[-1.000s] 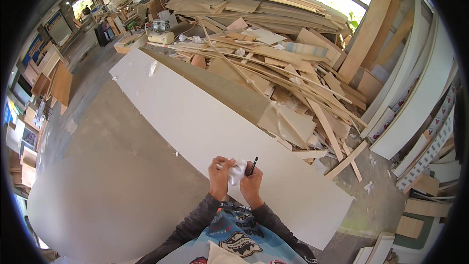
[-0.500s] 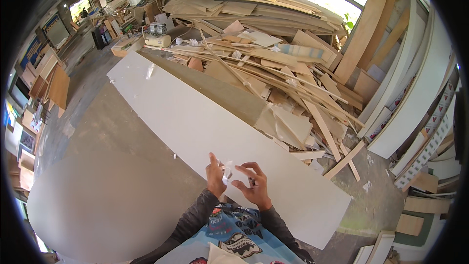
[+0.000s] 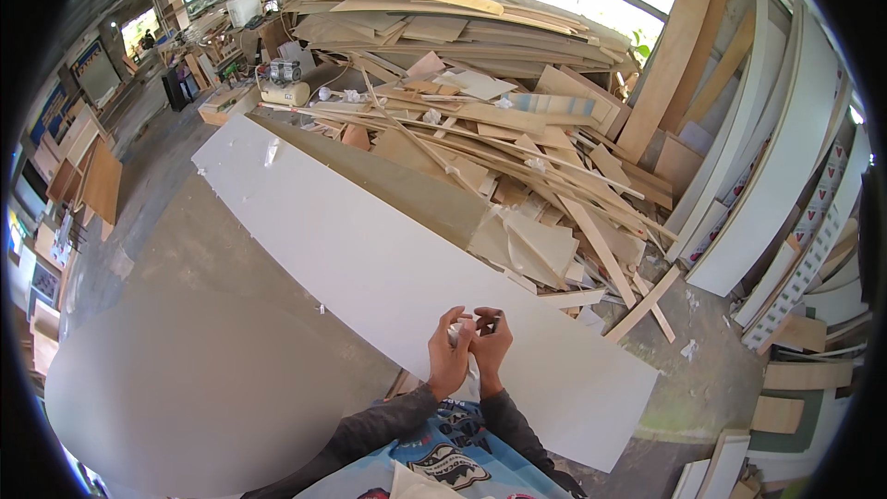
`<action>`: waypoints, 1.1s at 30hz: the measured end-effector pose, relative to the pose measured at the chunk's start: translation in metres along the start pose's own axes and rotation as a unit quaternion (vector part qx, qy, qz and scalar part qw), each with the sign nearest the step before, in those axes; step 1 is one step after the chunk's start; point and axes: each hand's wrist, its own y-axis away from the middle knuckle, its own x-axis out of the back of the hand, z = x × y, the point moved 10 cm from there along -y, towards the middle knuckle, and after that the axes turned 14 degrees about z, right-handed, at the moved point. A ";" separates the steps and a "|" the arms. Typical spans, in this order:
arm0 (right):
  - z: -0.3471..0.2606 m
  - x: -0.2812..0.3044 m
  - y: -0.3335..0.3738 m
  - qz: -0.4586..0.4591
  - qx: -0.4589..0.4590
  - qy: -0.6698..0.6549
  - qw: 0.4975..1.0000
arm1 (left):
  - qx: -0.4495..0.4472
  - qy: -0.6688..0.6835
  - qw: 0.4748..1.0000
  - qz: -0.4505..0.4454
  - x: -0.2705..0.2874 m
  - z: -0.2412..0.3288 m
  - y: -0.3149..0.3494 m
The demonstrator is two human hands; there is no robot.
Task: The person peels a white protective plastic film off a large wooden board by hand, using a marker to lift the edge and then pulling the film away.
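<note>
My left hand (image 3: 447, 353) and my right hand (image 3: 491, 347) meet over a long white panel (image 3: 370, 263), fingertips together and fingers curled. A crumpled piece of whitish film (image 3: 454, 334) shows in the left hand's grip. The right hand's fingers close in on the same piece, though most of it is hidden between the hands. The panel slants from the far left to the near right, in front of my body. Far along it lies another small whitish scrap (image 3: 271, 152).
Beyond the panel rises a large heap of wood offcuts (image 3: 517, 148), with stacked sheets (image 3: 443, 28) behind. Tall boards (image 3: 767, 176) lean at the right. An air compressor (image 3: 285, 85) stands at the far left. A blurred grey patch covers the lower left.
Both hands have shifted right and come together. My right hand, spread and apart before, has curled its fingers in against the left around the film.
</note>
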 end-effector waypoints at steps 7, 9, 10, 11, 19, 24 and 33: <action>-0.054 0.004 0.027 -0.118 0.160 0.018 0.980 | 0.140 0.022 0.984 0.104 0.036 -0.068 -0.051; -0.063 -0.009 0.047 -0.201 0.235 0.056 0.949 | 0.240 0.074 0.968 0.015 0.024 -0.088 -0.048; -0.058 -0.008 0.049 -0.190 0.255 0.010 0.948 | 0.291 0.116 0.945 -0.093 0.008 -0.091 -0.037; -0.051 -0.008 0.045 -0.177 0.277 -0.035 0.944 | 0.356 0.184 0.909 -0.112 -0.007 -0.078 -0.022; -0.054 0.029 0.013 0.003 0.198 0.028 0.980 | 0.344 0.277 0.876 -0.192 -0.032 -0.053 0.015; -0.031 0.063 0.005 0.066 0.146 -0.090 0.983 | 0.352 0.294 0.839 -0.293 -0.059 -0.006 0.030; -0.090 0.052 0.018 -0.059 0.303 0.074 0.948 | 0.361 0.241 0.871 -0.230 -0.051 -0.016 0.005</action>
